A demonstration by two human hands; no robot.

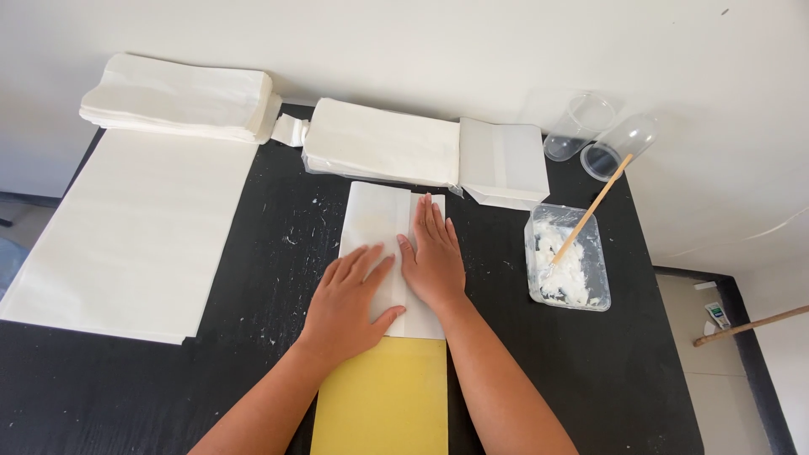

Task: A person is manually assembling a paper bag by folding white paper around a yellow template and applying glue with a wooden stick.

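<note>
Left of the folded white paper (381,244) lies a sheet stack (135,232). Your left hand (344,305) and right hand (434,257) press flat, fingers spread, holding its fold down; the paste tub (568,261) sits right, within reach.

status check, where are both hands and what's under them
Left hand and right hand flat, pressing folded white paper sheet. Sheet lies over yellow rectangular board. Clear plastic paste tub beside, apart.

- Left hand (347,302) and right hand (433,255) press flat, side by side, on a white paper sheet (375,221).
- Yellow board (383,400) sticks out beneath the wrists.
- Paste tub (568,258) with stick (592,210) sits right of the right hand.
</note>
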